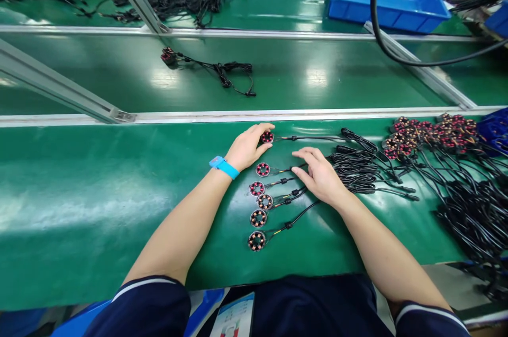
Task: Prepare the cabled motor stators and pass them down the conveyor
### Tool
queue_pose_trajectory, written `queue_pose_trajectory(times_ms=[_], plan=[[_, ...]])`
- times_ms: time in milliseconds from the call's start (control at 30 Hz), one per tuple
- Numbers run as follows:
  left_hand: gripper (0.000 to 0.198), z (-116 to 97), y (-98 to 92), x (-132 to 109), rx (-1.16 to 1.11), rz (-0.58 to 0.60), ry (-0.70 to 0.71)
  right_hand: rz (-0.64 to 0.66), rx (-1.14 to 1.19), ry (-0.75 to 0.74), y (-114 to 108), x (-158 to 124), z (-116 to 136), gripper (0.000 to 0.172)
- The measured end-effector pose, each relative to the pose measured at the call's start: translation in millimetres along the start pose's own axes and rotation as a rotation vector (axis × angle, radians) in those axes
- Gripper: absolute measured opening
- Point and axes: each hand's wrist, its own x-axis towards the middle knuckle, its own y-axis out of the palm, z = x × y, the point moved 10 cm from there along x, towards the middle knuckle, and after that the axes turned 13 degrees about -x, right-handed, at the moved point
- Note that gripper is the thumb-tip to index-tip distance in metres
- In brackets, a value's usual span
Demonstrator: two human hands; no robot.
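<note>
Here, left hand (248,146) fingertips pinching topmost coil disc (267,137) at head of disc column on green mat (99,205); right hand (319,175) fingers spread flat over lead wires (357,167). Risk: snagged leads dragging aligned discs askew.

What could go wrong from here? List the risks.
1. The left hand pinches the top coil while the right hand lies on the wires of the coils below; a tug there could likely drag the column out of line.
2. The bundled cables lie right beside the right hand and may snag.
3. The pile of coils and the loose cables at the right could tangle with them.
</note>
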Motion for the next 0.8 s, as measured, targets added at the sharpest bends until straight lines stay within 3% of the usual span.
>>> queue_pose_trajectory(times_ms=[67,167,367,533,800], plan=[[0.044,-5,-3.8,-5,0.001,-0.004,0.012,-0.053,-0.025,0.047,-4,2,-2,0.050],[0.041,-21,-9.8,-15,0.045,0.021,0.063,-0.051,-0.101,0.059,0,7,-2,0.055],[0.029,-45,-15.9,-23,0.152,0.110,0.125,-0.065,-0.142,0.031,1,12,-4,0.033],[0.008,-43,-10.4,-23,0.135,0.214,0.133,-0.138,-0.108,0.003,-5,11,-8,0.025],[0.020,-38,-2.7,-30,0.159,0.369,-0.022,-0.163,-0.142,-0.097,-1,7,-5,0.026]])
